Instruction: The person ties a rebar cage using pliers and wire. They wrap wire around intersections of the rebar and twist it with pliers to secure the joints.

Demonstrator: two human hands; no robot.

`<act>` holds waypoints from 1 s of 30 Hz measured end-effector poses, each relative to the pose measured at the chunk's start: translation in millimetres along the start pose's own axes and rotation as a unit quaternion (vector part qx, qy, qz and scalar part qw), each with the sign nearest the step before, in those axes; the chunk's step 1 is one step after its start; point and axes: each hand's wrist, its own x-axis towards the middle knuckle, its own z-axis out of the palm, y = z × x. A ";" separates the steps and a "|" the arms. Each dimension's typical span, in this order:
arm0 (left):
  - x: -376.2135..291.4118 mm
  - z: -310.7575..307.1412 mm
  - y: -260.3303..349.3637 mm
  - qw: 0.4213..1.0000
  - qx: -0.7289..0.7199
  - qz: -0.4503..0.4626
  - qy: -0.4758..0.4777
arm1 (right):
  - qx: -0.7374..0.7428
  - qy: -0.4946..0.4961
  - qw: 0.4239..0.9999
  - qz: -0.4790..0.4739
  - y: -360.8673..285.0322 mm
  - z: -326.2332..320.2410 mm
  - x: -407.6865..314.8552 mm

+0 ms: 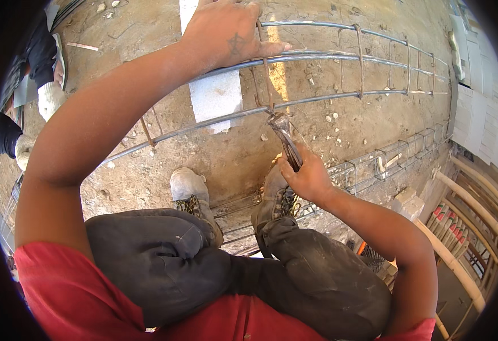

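Observation:
A long rebar cage (317, 99) of steel bars crosses in front of me, with bent wire stirrups (361, 62) around the bars. My left hand (229, 32) grips its far bars at a stirrup, thumb laid along a bar; some fingertips are cut off by the top of the view. In my right hand (310, 172) are steel end-cutting pincers (289, 145), held by the handles. Their jaws are at the corner where a stirrup meets the nearest bar. Whether tie wire sits in the jaws is too small to tell.
A white sheet (217, 100) lies beneath the cage on stony dirt. Another rebar cage (381, 164) rests on the ground at right, near a pale block (407, 202) and bamboo poles (453, 266). My boots (189, 185) are below. Another person's gloved hand (50, 101) shows at left.

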 end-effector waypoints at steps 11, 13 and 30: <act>6.5 18.0 -14.7 0.999 -0.042 0.001 -0.004 | 0.074 0.184 0.980 0.003 2.6 71.5 2.3; 6.8 18.3 -15.3 0.996 -0.083 -0.002 -0.024 | 0.039 0.220 0.975 -0.018 7.4 77.8 10.1; 11.5 26.1 -15.6 0.999 -0.045 0.006 -0.006 | 0.136 0.365 0.920 -0.041 6.6 129.6 43.2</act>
